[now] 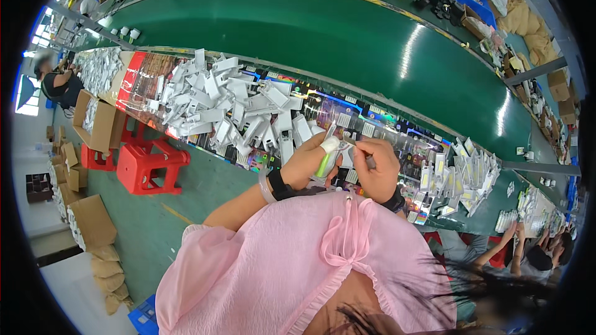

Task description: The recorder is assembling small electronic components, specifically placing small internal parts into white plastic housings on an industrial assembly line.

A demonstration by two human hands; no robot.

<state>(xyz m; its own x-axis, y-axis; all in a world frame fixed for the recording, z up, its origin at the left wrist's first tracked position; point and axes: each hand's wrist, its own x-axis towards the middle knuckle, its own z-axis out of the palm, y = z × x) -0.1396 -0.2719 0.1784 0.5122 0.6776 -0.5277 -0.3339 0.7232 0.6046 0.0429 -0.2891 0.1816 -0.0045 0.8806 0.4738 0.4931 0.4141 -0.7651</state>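
Red stools [149,164], cardboard boxes [93,220]

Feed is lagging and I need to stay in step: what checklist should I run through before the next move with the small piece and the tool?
1. Left hand grips the small white and green piece: ok.
2. Right hand holds the thin tool: ok.
3. Tool tip meets the piece: cannot tell, too small.
4. Pile of white parts within reach on the left: ok.
5. Stack of finished parts on the right: ok.

Green-and-white piece [325,160] in the left hand [305,162], white parts [230,108] heaped beyond (grey-shadowed), green belt [323,43] farther off, red stools [149,164] to the left, pink blouse [298,260] below.
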